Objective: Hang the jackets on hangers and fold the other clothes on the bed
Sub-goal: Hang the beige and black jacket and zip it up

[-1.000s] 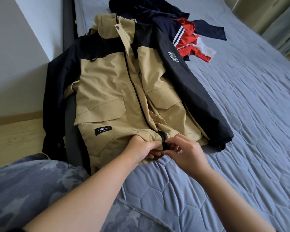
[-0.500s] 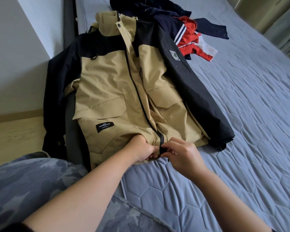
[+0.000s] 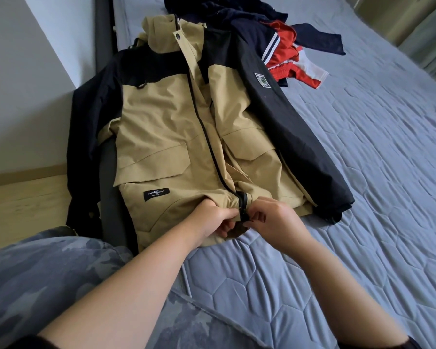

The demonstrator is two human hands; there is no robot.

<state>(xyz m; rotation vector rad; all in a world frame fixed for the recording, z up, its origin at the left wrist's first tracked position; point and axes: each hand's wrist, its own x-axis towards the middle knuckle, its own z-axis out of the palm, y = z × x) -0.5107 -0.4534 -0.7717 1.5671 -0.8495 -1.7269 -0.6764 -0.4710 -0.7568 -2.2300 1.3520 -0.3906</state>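
The tan jacket (image 3: 186,137), lying toward eleven o'clock on the bed (image 3: 363,172), is being pinched at its zipper base (image 3: 243,210) by the left hand (image 3: 213,219) and right hand (image 3: 275,220), where misaligned teeth could be jammed

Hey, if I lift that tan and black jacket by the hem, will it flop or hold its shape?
Probably floppy: the tan and black jacket lies creased, and one sleeve droops over the bed edge. Likely fairly heavy for clothing, given its hood and flap pockets.
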